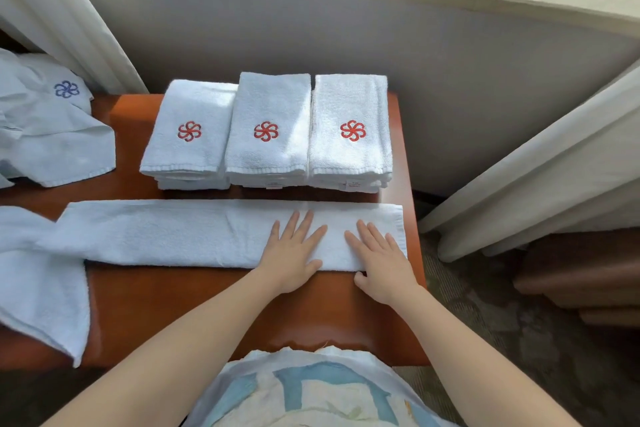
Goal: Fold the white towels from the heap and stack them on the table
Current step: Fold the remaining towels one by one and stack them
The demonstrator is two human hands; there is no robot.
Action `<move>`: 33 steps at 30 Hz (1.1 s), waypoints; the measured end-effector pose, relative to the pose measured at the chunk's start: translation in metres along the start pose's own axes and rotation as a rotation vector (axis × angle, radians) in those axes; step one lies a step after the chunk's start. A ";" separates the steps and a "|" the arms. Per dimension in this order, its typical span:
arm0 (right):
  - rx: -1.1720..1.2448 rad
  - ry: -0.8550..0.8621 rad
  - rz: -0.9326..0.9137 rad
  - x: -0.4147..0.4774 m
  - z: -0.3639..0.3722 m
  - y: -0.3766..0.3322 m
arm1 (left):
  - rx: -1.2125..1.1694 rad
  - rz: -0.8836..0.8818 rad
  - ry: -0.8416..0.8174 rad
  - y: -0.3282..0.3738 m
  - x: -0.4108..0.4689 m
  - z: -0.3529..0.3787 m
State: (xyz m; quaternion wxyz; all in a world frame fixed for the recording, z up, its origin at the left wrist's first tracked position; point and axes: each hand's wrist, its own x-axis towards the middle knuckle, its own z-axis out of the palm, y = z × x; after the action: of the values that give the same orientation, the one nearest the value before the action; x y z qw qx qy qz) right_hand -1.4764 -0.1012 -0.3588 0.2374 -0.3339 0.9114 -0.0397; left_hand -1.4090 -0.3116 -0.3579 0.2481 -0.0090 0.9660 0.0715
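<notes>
The table (pixel 166 305) is glossy orange-brown. On its far side, three white towel stacks (pixel 268 156) each show a red pinwheel-flower emblem (pixel 266 131). Across its middle lies a plain white towel (pixel 173 232). At its left edge, the pale white heap (pixel 41 135) bears a blue flower emblem (pixel 66 89). At its near edge, a shirt (pixel 311 388) is white with light-blue patches.

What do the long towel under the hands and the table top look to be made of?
Long towel: likely cotton terry, matte, with a fuzzy looped nap. Table top: glossy reddish-brown, perhaps varnished wood or padded leatherette; soft sheen, rounded front edge.
</notes>
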 end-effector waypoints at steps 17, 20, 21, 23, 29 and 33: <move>0.149 0.193 0.239 -0.035 -0.019 -0.009 | 0.038 0.153 0.046 0.019 -0.023 0.009; 0.173 0.168 0.144 -0.029 -0.014 -0.036 | 0.043 0.069 0.071 -0.010 -0.039 0.016; 0.172 0.150 0.112 -0.026 -0.013 -0.046 | 0.038 0.037 0.073 -0.021 -0.044 0.018; 0.150 0.111 0.053 -0.018 -0.012 -0.066 | 0.021 -0.029 0.064 -0.042 -0.054 0.023; 0.149 0.009 -0.024 0.011 -0.003 -0.131 | -0.063 -0.157 0.024 -0.113 -0.076 0.029; 0.118 -0.031 -0.004 0.028 0.004 -0.177 | -0.088 -0.207 0.018 -0.157 -0.086 0.028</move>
State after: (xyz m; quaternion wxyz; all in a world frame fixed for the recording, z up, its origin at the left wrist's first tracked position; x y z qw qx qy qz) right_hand -1.3890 -0.2559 -0.3328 0.2706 -0.3217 0.9030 -0.0889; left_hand -1.3122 -0.4647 -0.3617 0.2451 -0.1203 0.9580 0.0877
